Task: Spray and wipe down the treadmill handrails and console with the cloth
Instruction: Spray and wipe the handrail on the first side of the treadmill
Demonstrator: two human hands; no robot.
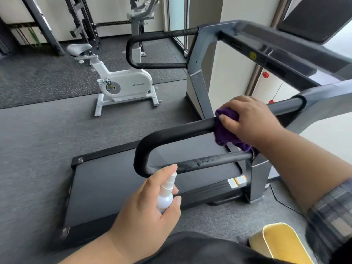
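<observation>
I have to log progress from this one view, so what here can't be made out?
- Console: cut off by the top-right edge, head view.
- Rail under the purple cloth: covered by cloth and right hand.
- Spray bottle label: hidden by left hand.

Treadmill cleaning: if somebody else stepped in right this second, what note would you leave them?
Left hand grips the white spray bottle, nozzle up, near the lower bar.
Right hand presses the purple cloth around the near handrail, on its top bar.
Done: the lower bar shows wet spray marks, not yet wiped off.
Left: finish this rail, then the far handrail and the console; neither looks touched, though that is hard to tell.
</observation>
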